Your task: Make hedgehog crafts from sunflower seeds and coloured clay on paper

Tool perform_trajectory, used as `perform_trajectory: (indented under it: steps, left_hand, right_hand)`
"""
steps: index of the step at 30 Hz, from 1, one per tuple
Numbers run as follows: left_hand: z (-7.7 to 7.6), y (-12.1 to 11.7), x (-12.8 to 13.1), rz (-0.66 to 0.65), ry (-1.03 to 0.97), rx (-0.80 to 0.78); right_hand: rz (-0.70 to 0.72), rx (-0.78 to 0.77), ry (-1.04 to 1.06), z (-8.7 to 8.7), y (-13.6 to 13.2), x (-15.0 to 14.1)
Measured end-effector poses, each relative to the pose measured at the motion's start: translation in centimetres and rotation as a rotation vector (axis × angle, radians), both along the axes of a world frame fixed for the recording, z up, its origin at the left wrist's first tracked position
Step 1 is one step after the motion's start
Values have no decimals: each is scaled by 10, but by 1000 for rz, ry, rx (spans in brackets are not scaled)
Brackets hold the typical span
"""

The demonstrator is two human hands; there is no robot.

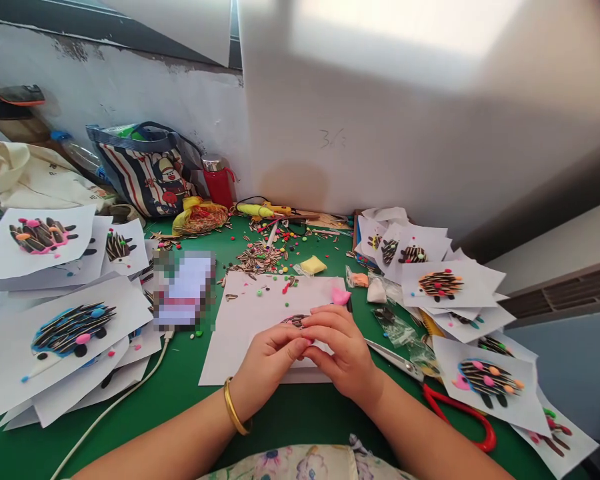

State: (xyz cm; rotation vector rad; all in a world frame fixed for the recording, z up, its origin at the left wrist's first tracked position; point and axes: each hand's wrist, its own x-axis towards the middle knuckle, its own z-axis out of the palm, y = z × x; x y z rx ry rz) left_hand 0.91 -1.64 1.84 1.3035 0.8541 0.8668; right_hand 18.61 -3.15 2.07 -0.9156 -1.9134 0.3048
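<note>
My left hand (pixel 271 360), with a gold bangle at the wrist, and my right hand (pixel 344 350) meet over a white sheet of paper (pixel 247 333). Their fingertips are pinched together around a small bit of pink modelling clay (pixel 309 341), mostly hidden by the fingers. Just behind the fingers, a striped sunflower-seed shape (pixel 295 321) shows on the sheet, partly covered by my hands. A larger lump of pink clay (pixel 340 295) sits at the sheet's right edge. Loose seeds and small coloured balls dot the sheet's far part.
Stacks of finished-looking seed hedgehog pictures lie left (pixel 10 340) and right (pixel 480 280). Red-handled scissors (pixel 460 407) lie right of my hand. A phone (pixel 183 290) with a cable, a seed pile (pixel 257 258), yellow clay (pixel 313 265), a red bottle (pixel 219 183) and a striped bag (pixel 140 173) surround the sheet.
</note>
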Motion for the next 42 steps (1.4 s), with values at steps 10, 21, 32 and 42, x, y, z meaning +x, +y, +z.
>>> perform_trajectory:
  steps: [10, 21, 32, 42]
  left_hand:
    - [-4, -1, 1, -2, -101, -135]
    - [-3, 0, 0, -4, -61, -89]
    - [2, -1, 0, 23, -27, 16]
    - [-1, 1, 2, 81, -42, -74]
  right_hand:
    - [-11, -5, -34, -2, 0, 0]
    - [19, -27, -8, -1, -1, 2]
    - [-1, -11, 23, -3, -2, 1]
    - [12, -47, -13, -1, -2, 1]
